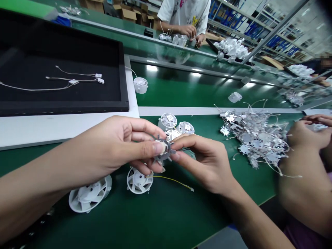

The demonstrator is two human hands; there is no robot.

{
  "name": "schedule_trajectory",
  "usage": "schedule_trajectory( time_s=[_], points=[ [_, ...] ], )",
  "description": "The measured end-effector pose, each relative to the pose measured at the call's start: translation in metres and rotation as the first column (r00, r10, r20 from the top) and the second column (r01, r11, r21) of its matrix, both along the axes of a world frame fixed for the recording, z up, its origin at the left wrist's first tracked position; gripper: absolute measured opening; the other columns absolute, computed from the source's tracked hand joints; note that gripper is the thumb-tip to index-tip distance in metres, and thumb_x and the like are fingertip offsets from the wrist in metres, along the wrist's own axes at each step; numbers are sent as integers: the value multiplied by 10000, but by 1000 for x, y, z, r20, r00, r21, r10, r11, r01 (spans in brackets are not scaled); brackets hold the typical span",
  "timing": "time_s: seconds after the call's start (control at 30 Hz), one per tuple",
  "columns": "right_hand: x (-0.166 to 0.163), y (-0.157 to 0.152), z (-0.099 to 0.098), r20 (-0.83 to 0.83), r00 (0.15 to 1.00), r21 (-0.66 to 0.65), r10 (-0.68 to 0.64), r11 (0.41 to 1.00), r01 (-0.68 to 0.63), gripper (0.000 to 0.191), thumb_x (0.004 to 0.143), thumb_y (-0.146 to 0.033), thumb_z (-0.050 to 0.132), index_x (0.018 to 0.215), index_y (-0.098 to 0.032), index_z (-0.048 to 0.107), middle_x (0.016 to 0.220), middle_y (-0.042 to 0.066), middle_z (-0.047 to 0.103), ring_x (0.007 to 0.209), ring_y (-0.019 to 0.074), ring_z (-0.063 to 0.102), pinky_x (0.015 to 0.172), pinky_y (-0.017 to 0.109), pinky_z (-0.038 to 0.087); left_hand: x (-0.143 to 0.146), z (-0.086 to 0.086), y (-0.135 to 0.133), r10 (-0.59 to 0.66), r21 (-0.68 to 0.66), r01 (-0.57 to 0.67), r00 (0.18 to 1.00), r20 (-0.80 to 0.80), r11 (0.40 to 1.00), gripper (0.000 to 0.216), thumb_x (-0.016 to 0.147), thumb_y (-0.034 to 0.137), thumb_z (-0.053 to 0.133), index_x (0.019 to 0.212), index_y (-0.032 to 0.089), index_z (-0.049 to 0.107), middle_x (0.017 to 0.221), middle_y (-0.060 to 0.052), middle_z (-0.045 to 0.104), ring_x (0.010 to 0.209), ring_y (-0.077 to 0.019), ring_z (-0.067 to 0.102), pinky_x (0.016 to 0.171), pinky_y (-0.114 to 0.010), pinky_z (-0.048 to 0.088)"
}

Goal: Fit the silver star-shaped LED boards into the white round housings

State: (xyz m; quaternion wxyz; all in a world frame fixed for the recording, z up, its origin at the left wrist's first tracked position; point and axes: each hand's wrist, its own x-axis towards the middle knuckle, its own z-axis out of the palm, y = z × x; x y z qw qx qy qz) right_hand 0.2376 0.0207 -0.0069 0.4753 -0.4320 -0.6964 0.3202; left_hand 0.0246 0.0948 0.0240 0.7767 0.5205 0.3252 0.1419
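A small star-shaped metal plate (164, 155) with prongs round its rim is held up between my two hands. My left hand (124, 141) pinches it, thumb on its face and fingers behind. From the other side, my right hand (202, 157) grips its edge between thumb and forefinger. Below my left fingers lies a round white fan housing (139, 180) with a yellow lead (172, 180). A larger white fan housing (90, 195) sits under my left wrist. Just beyond my fingertips stand several white fan housings, among them one with a label (168, 121).
A black tray (52, 97) with several wired parts (74, 82) is at left. At right is a heap of star-shaped plates with wires (259, 138), beside a neighbour's arm (303, 169). Housings (140, 85) sit on the green belt (178, 88); a person (186, 20) works across it.
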Motion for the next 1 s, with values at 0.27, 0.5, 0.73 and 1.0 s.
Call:
schedule_trajectory(
  time_s=[0.27, 0.5, 0.73, 1.0],
  points=[
    [4, -7, -5, 345, 901, 669, -261, 742, -42, 199, 886, -12, 674, 1049, -110, 734, 1021, 139, 809, 984, 228, 765, 825, 374, 646, 2, 3, -7, -23, -263, 50, 994, 104, 963, 117, 931, 316, 753, 977, 213, 784, 792, -34, 792, 669, -136, 754, 598, -125, 601],
    [13, -6, 3, 497, 765, 778, -410, 602, -182, 116, 909, -111, 686, 980, -145, 772, 1045, 84, 815, 980, 201, 766, 952, 350, 615, 5, 3, -8, 79, -385, 9, 974, 211, 923, 82, 900, 266, 797, 967, 219, 804, 815, -21, 789, 621, -108, 723, 595, -148, 618],
    [1, 0, -3, -48, 993, 397, -104, 911, 114, 263, 1038, -279, 522, 876, -203, 715, 939, 69, 807, 886, 200, 767, 831, 369, 626, -1, 3, -3, 33, -230, -10, 995, 96, 973, 157, 861, 356, 831, 968, 253, 780, 857, 10, 789, 616, -115, 722, 570, -149, 618],
    [11, 7, 12, -365, 909, -560, 200, 733, -386, 382, 1008, -465, 606, 807, -162, 719, 724, 47, 771, 697, 148, 721, 703, 280, 603, -8, -3, -6, -101, 139, 118, 987, -124, 983, 190, 885, 480, 784, 1012, 340, 761, 844, 69, 785, 654, -119, 726, 622, -139, 611]
  ],
)
